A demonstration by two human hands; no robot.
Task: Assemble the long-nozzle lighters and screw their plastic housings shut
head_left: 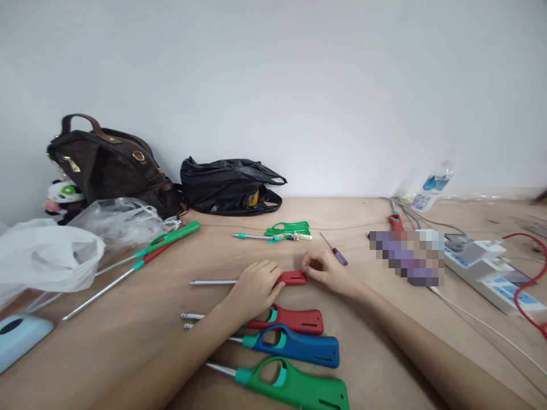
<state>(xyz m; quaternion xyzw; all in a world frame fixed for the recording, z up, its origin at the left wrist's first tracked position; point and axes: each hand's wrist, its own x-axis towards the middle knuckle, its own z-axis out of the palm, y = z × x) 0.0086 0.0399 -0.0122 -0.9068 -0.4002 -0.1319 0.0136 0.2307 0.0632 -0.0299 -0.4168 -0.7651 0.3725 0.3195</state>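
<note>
A red lighter (294,277) with a long metal tube lies across the table, its tube pointing left. My left hand (257,286) is closed over its trigger part and hides it. At the handle's right end, my right hand (325,270) has thumb and forefinger pinched together; whatever is between the fingertips is too small to make out. Nearer to me lie a second red lighter (305,320), a blue lighter (299,346) and a green lighter (307,387). Beyond my hands are an opened green casing (294,228) and a small screwdriver (339,256).
A brown bag (106,165), a black plastic bag (226,185) and a white plastic bag (47,256) stand at the back and left, near more lighters. On the right are a bottle (432,188), a power strip (496,287) with cables and a blurred purple object (399,256).
</note>
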